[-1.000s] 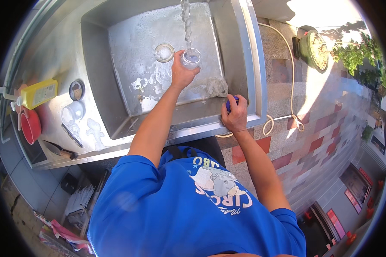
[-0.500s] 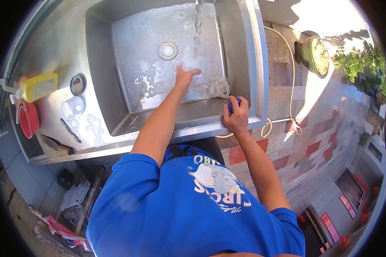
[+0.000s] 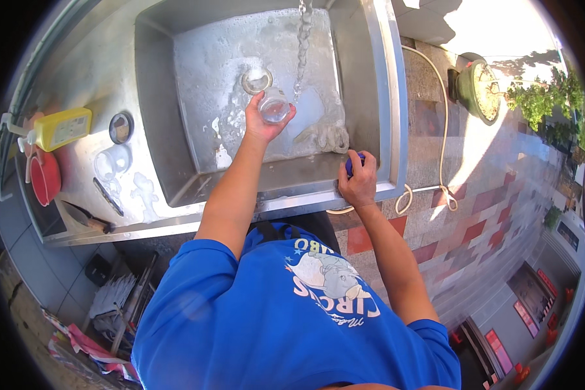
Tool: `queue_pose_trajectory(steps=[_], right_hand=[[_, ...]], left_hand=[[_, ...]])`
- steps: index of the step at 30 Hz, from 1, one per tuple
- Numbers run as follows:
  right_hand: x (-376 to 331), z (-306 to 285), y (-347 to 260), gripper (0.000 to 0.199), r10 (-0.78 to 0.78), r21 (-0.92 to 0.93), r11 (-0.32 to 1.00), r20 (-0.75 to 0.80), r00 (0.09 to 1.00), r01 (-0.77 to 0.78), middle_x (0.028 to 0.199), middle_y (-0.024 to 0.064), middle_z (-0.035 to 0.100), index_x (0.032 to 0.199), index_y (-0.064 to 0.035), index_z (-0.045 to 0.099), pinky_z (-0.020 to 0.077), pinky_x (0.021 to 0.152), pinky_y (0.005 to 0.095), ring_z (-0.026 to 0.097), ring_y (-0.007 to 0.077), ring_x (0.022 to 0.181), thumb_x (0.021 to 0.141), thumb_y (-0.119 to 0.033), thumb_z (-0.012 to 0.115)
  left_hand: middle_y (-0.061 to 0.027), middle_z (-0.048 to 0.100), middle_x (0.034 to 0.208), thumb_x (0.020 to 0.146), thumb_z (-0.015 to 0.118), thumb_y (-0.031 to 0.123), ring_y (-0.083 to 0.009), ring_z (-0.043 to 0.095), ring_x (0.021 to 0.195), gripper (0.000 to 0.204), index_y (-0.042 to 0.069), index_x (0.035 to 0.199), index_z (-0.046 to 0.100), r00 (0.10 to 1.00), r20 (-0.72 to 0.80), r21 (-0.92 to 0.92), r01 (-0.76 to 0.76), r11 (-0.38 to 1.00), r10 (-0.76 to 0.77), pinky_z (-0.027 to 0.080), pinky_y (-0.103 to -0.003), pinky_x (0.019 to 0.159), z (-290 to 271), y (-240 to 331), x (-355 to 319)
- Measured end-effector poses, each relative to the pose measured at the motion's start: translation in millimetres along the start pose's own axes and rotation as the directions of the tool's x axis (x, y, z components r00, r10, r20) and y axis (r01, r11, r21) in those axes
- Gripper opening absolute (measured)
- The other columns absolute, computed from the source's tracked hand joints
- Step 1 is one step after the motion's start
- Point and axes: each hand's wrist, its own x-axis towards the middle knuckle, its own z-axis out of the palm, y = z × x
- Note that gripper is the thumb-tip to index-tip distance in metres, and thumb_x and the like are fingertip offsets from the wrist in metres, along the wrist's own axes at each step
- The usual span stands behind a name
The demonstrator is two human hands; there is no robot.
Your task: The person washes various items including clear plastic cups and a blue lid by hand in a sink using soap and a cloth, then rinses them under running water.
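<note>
My left hand is closed around a clear jar, holding it over the sink basin near the drain. At the basin's near right corner my right hand is closed on a small purple-blue round thing, mostly hidden by my fingers. A stream of water falls from the top of the view, just to the right of the jar. On the basin floor, close to my right hand, lies a wet, pale, crumpled scrubbing cloth.
On the left counter are a yellow pump bottle, a red container, a dark-rimmed round lid, clear glassware and a knife. A pale hose runs along the floor on the right, near a potted plant.
The jar now shows upright in my left hand, which has turned and shifted slightly left; before, that hand was low with fingers spread. My right hand has barely moved.
</note>
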Motion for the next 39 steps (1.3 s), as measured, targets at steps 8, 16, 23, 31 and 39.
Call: queue_pose_trajectory(steps=[8,16,23,31,39], right_hand=[[3,-4,-6,0.040,-0.005,0.020,1.000,-0.009,1.000,0.005,0.115,0.0262,0.054,0.119,-0.0029,0.063,0.0495,0.087,0.0500,0.057,0.0439,0.104,0.082,-0.012,0.072],[1,-4,-2,0.039,-0.001,0.025,1.000,-0.020,1.000,0.002,0.117,0.0256,0.053,0.120,-0.0062,0.063,0.0507,0.085,0.0486,0.056,0.0434,0.104,0.083,-0.014,0.072],[1,-4,-2,0.038,0.008,0.030,1.000,-0.021,1.000,-0.007,0.115,0.0254,0.053,0.119,-0.0058,0.064,0.0502,0.085,0.0485,0.056,0.0429,0.103,0.083,-0.014,0.072],[3,-2,-1,0.038,-0.040,-0.011,0.999,-0.029,0.999,0.039,0.114,0.0250,0.053,0.119,-0.0055,0.064,0.0497,0.085,0.0476,0.056,0.0413,0.102,0.082,-0.013,0.072],[15,2,-1,0.036,-0.037,-0.006,0.999,-0.015,0.999,0.037,0.114,0.0252,0.054,0.118,-0.0049,0.063,0.0503,0.083,0.0489,0.056,0.0422,0.103,0.083,-0.013,0.071]], left_hand=[[-0.0174,0.060,0.124,0.074,0.085,0.012,-0.0324,0.061,0.116,0.069,0.000,0.131,0.048,0.930,0.268,0.820,-0.358,0.447,0.253,0.051,-0.046,0.098,-28,-21,26],[-0.0173,0.065,0.120,0.062,0.087,0.007,-0.0298,0.063,0.113,0.089,0.003,0.137,0.040,0.774,0.421,0.892,-0.447,-0.062,0.473,0.050,-0.038,0.099,-22,-38,14],[-0.0210,0.063,0.119,0.061,0.084,0.013,-0.0356,0.063,0.113,0.081,0.005,0.132,0.046,0.642,0.630,0.776,-0.496,-0.389,0.437,0.050,-0.041,0.098,1,-36,-4],[-0.0188,0.066,0.118,0.062,0.086,0.015,-0.0321,0.066,0.111,0.077,0.003,0.130,0.052,0.566,0.716,0.696,-0.537,-0.477,0.409,0.052,-0.040,0.096,-2,-31,11],[-0.0201,0.068,0.114,0.061,0.087,0.016,-0.0318,0.066,0.109,0.079,0.003,0.130,0.051,0.618,0.599,0.796,-0.527,-0.298,0.509,0.052,-0.041,0.096,-1,-37,21]])
